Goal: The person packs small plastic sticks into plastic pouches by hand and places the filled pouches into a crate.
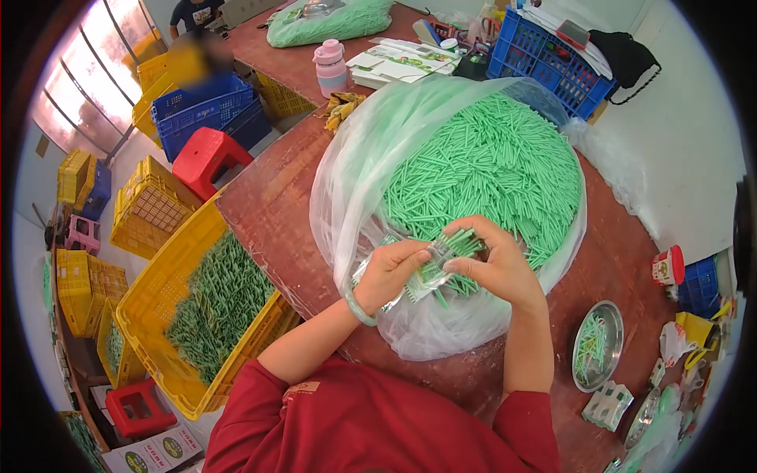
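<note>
My left hand (384, 277), with a pale bangle at the wrist, is closed on a small clear plastic packet (428, 276) with green print. A small bunch of green sticks (467, 243) sits at the packet's mouth, pinched between the thumb and fingers of my right hand (505, 268). Both hands meet over the near edge of a large pile of loose green sticks (489, 169). A big translucent plastic bag (347, 169) lies spread open around the pile on the red-brown table (272, 213).
Left of the table, a yellow crate (154, 315) holds many filled green packets. A metal bowl (598, 347) with some sticks stands at the right. Behind the pile are a pink bottle (330, 69) and a blue basket (544, 63). Another person (195, 14) is at the far left.
</note>
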### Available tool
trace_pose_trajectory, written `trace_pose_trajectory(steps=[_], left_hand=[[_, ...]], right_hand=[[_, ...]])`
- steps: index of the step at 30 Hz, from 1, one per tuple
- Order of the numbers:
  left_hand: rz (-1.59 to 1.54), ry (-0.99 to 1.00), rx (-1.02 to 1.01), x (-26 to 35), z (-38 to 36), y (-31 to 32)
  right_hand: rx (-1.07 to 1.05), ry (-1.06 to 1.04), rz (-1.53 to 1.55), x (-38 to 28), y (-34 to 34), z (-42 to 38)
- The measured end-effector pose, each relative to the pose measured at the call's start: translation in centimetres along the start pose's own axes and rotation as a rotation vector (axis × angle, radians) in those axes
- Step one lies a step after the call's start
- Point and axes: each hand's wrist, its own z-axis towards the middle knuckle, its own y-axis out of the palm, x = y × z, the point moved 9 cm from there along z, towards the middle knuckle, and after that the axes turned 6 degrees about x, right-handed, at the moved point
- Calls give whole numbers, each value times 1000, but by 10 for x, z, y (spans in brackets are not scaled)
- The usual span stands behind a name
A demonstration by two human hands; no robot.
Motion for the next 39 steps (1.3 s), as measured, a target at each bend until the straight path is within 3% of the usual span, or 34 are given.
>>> trace_pose_trajectory(steps=[3,6,9,15,19,24,27,28,30,32,34,39], left_hand=[[-28,13,15,-1,11,7],[-35,26,3,1,20,15],[-86,36,16,5,24,19],[-129,-24,-14,-1,22,13],[-182,21,-54,29,15,4],[196,33,-95,58,-5,-45],[481,288,18,82,-34,-105],[647,227,75,92,-46,-138],[587,268,193,101,-70,-210],[859,-77,318,83,-112,-298],[1186,-235,328,74,-158,-361],[1573,-761,72,-24,-267,-456]], right_hand=[[60,-169,-316,-24,-11,-8],[230,-200,-335,-24,-26,-13],[161,-253,-492,-14,-18,-17],[348,14,26,6,-31,-10],[314,-132,-136,-15,-9,-1],[-37,-518,-353,-59,58,5],[-115,-423,-275,-64,87,8],[-100,-365,-238,-60,89,9],[-71,-335,-257,-45,80,14],[-73,-278,-285,-13,60,22],[-55,-152,-239,27,35,27],[1,66,-258,80,3,27]])
